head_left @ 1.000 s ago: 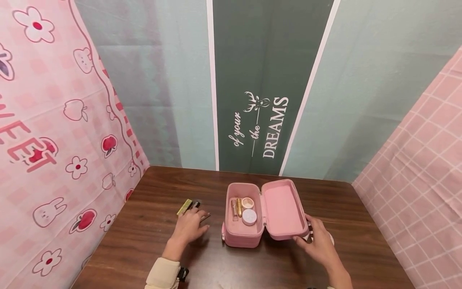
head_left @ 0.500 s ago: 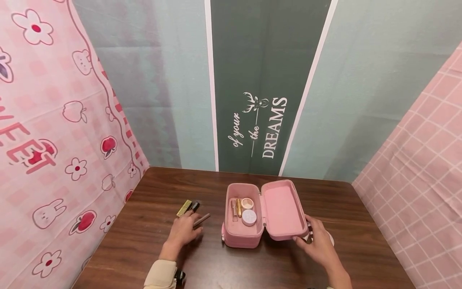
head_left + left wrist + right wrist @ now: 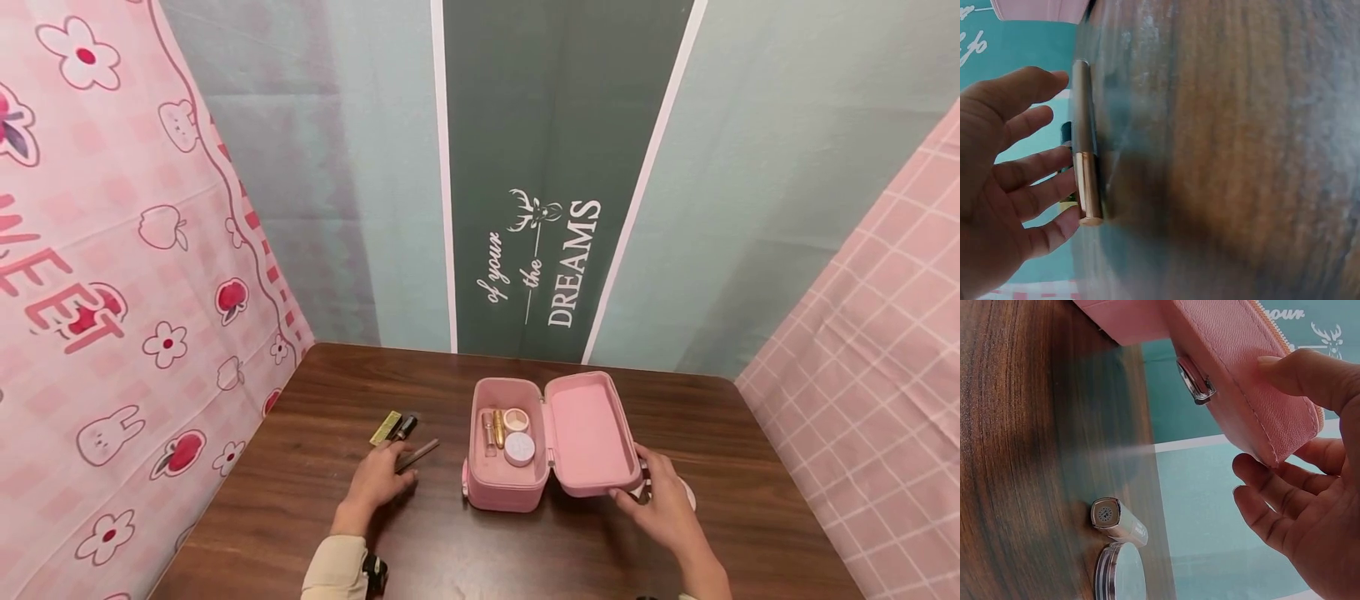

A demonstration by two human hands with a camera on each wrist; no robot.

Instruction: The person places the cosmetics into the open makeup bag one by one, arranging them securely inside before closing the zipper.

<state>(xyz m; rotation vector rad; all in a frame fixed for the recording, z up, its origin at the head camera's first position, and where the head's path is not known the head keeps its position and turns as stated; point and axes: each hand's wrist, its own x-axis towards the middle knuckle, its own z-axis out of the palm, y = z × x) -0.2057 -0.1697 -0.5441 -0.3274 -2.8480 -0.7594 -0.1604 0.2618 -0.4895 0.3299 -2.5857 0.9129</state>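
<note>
My left hand [image 3: 378, 477] is low over the table at the left, fingers loosely bent around a slim taupe cosmetic tube [image 3: 1085, 106] with a rose-gold end. The thumb stands apart from the tube, which lies on the wood. To the right, a pink makeup case [image 3: 506, 498] stands with its lid [image 3: 592, 433] swung out to the right. My right hand [image 3: 663, 504] holds the lid's outer corner, thumb on one side and fingers under the other. Inside the case are a clear-ended tube [image 3: 488, 429], a gold tube [image 3: 498, 429], a round compact [image 3: 515, 419] and a white round jar [image 3: 519, 448].
Beyond my left hand lie a yellow-green box [image 3: 386, 427] and a black-capped tube [image 3: 406, 427]. By my right hand, a square-ended tube [image 3: 1119, 522] and a round silver-banded container [image 3: 1127, 575] rest on the table. Printed cloths hang around the table [image 3: 525, 558].
My left hand has drawn back a little to the left, so more of the taupe tube and black-capped tube shows. The right hand stays on the lid, and the case has not moved.
</note>
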